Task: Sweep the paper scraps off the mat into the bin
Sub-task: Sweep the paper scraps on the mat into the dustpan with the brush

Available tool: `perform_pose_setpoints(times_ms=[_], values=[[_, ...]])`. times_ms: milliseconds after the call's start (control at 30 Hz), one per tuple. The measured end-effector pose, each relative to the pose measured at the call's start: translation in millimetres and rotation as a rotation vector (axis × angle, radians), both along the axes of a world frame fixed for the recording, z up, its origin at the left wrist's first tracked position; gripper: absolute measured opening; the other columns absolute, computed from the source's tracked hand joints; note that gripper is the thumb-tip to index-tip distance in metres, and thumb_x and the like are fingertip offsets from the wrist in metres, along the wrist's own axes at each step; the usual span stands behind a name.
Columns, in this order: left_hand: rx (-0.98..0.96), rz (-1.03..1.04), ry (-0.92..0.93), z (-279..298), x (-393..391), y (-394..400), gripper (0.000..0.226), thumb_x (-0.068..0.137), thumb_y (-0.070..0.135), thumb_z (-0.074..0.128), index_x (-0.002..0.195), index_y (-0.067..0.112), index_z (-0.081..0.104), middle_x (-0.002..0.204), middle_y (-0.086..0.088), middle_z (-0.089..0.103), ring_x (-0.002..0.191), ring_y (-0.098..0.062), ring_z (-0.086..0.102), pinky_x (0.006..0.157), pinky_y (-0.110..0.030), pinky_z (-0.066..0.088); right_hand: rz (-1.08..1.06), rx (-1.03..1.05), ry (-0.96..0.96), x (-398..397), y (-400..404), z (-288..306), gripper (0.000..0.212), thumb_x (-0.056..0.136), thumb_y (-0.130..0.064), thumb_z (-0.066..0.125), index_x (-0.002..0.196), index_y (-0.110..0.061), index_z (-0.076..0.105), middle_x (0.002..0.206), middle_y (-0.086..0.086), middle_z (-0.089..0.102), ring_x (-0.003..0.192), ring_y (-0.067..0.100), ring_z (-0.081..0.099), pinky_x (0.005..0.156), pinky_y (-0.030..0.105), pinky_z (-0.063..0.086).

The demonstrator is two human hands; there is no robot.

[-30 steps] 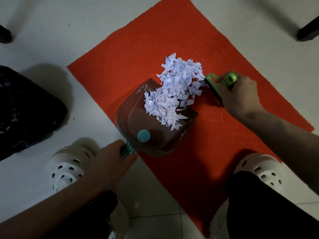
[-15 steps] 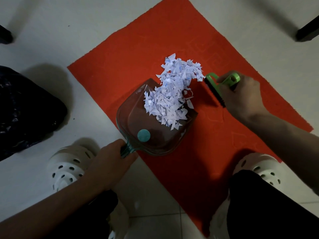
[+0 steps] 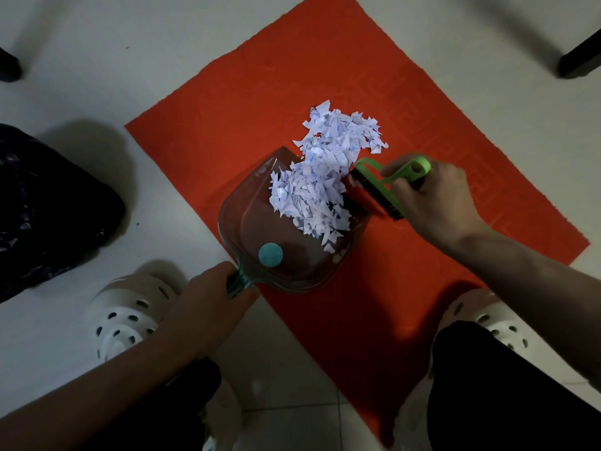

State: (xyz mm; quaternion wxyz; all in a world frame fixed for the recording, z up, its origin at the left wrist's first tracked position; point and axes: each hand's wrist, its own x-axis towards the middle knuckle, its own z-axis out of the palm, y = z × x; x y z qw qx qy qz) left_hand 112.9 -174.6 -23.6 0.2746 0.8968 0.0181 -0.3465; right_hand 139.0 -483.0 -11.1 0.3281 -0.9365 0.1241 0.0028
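Note:
A red mat (image 3: 234, 131) lies on the pale tiled floor. A heap of white paper scraps (image 3: 328, 170) sits on it, partly on the mat and partly inside a clear dustpan (image 3: 253, 229) with a teal button. My left hand (image 3: 208, 307) grips the dustpan's teal handle at the mat's near edge. My right hand (image 3: 432, 200) holds a green hand brush (image 3: 377, 190), whose dark bristles press against the right side of the heap at the dustpan's mouth.
A black bin bag (image 3: 48, 203) sits on the floor at the left. White clogs (image 3: 126, 314) and dark trouser legs flank the mat at the bottom. Dark furniture legs (image 3: 579, 56) stand at the upper corners.
My right hand has swept the brush leftward and down, pushing more scraps into the dustpan. The heap on the mat has shrunk. My left hand and the dustpan stay in place.

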Motion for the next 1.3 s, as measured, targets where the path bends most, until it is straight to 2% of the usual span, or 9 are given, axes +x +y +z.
perform_pose_setpoints(times_ms=[200,300,400,567,800,967,1100,1233,1300], values=[[-0.009,0.004,-0.004,1,-1,-1,0.021,0.089,0.033,0.066,0.079,0.022,0.051,0.072,-0.008,0.064,0.056,-0.022,0.055,0.062,-0.047,0.054,-0.041,-0.07,0.057,10,-8,-11,0.018,0.089,-0.01,0.056,0.102,-0.016,0.068,0.084,0.015,0.069,0.066,0.032,0.061,0.061,0.038,0.048],[-0.012,0.005,-0.003,2,-1,-1,0.022,0.089,0.033,0.066,0.078,0.022,0.051,0.071,-0.008,0.063,0.056,-0.021,0.055,0.062,-0.047,0.054,0.07,-0.031,0.085,4,10,-15,0.02,0.086,-0.009,0.057,0.098,-0.02,0.069,0.079,0.011,0.069,0.062,0.028,0.06,0.059,0.034,0.046],[-0.01,0.006,0.006,2,0,-1,0.021,0.09,0.034,0.065,0.079,0.023,0.051,0.073,-0.007,0.064,0.057,-0.02,0.055,0.063,-0.046,0.054,0.116,0.059,0.054,-4,19,-7,0.022,0.083,-0.008,0.055,0.093,-0.019,0.071,0.071,-0.003,0.066,0.055,0.011,0.052,0.053,0.011,0.036],[-0.001,0.005,-0.006,2,-1,-2,0.021,0.089,0.034,0.066,0.078,0.023,0.051,0.071,-0.006,0.064,0.055,-0.02,0.056,0.062,-0.045,0.054,-0.054,0.076,-0.03,-1,4,4,0.022,0.081,-0.013,0.051,0.09,-0.019,0.071,0.078,-0.001,0.067,0.066,0.011,0.056,0.059,0.009,0.037],[0.007,-0.006,-0.02,2,-1,-1,0.021,0.089,0.034,0.066,0.078,0.023,0.051,0.069,-0.004,0.063,0.055,-0.02,0.057,0.06,-0.044,0.055,-0.047,-0.051,0.065,9,-3,-12,0.019,0.089,-0.012,0.055,0.103,-0.016,0.067,0.089,0.013,0.069,0.072,0.031,0.062,0.066,0.04,0.051],[0.011,-0.008,-0.021,2,-1,-1,0.02,0.089,0.035,0.065,0.079,0.024,0.052,0.07,-0.003,0.063,0.056,-0.02,0.058,0.06,-0.044,0.055,0.099,0.057,0.076,-1,20,-8,0.023,0.085,-0.009,0.052,0.095,-0.019,0.07,0.074,-0.004,0.066,0.058,0.007,0.055,0.056,0.01,0.038],[0.02,-0.008,-0.04,4,-2,-2,0.02,0.089,0.034,0.065,0.078,0.023,0.052,0.07,-0.004,0.063,0.058,-0.021,0.06,0.061,-0.045,0.056,0.0,0.112,-0.014,-4,14,3,0.024,0.082,-0.013,0.05,0.091,-0.019,0.071,0.081,-0.002,0.07,0.069,0.013,0.061,0.066,0.024,0.047],[0.023,-0.002,-0.045,6,-5,1,0.019,0.089,0.03,0.066,0.081,0.018,0.054,0.07,-0.005,0.063,0.061,-0.023,0.062,0.063,-0.045,0.055,-0.102,0.043,-0.036,-1,-2,1,0.023,0.083,-0.008,0.051,0.092,-0.017,0.07,0.082,0.0,0.067,0.071,0.012,0.057,0.061,0.011,0.038],[0.035,-0.011,-0.052,6,-8,4,0.019,0.088,0.031,0.066,0.081,0.018,0.054,0.069,-0.004,0.062,0.062,-0.022,0.062,0.063,-0.043,0.054,-0.119,0.027,-0.024,0,-4,-1,0.023,0.084,-0.008,0.05,0.092,-0.016,0.07,0.08,0.001,0.065,0.07,0.015,0.056,0.06,0.017,0.038]])
